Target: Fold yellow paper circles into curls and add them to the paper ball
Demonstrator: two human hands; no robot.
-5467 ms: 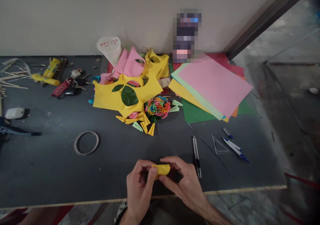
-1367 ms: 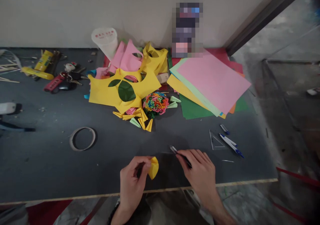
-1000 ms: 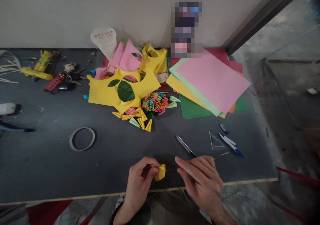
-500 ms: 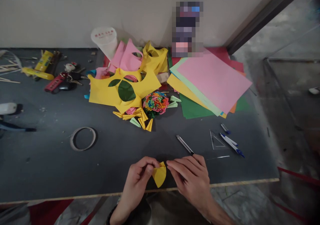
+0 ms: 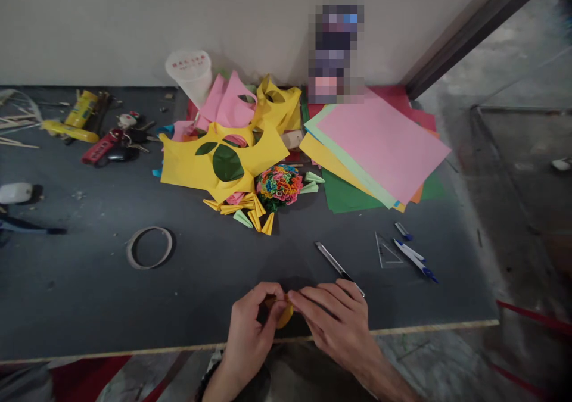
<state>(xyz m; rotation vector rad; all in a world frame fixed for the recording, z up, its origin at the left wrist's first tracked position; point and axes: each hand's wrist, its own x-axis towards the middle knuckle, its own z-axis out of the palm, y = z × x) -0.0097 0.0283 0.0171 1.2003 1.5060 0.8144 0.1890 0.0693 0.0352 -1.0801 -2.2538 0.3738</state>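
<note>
Between my two hands, close to the table's front edge, is a small folded piece of yellow paper (image 5: 285, 318), partly hidden by fingers. My left hand (image 5: 254, 321) pinches it between thumb and forefinger. The fingertips of my right hand (image 5: 335, 315) close on its upper right edge. A utility knife (image 5: 333, 259) lies just beyond my right hand. Further back sit several folded yellow paper cones (image 5: 255, 211) and a bundle of colourful curled paper flowers (image 5: 280, 184).
A roll of tape (image 5: 150, 248) lies on the left. To the right are a clear set square (image 5: 388, 253) and a blue-and-white compass (image 5: 415, 260). Stacked coloured sheets (image 5: 384, 143), cut yellow paper (image 5: 187, 164), a white cup (image 5: 192, 77) and keys (image 5: 134, 140) stand or lie further back.
My right hand has moved left onto the yellow paper, which is now turned and more covered by fingers. More of the utility knife's handle shows.
</note>
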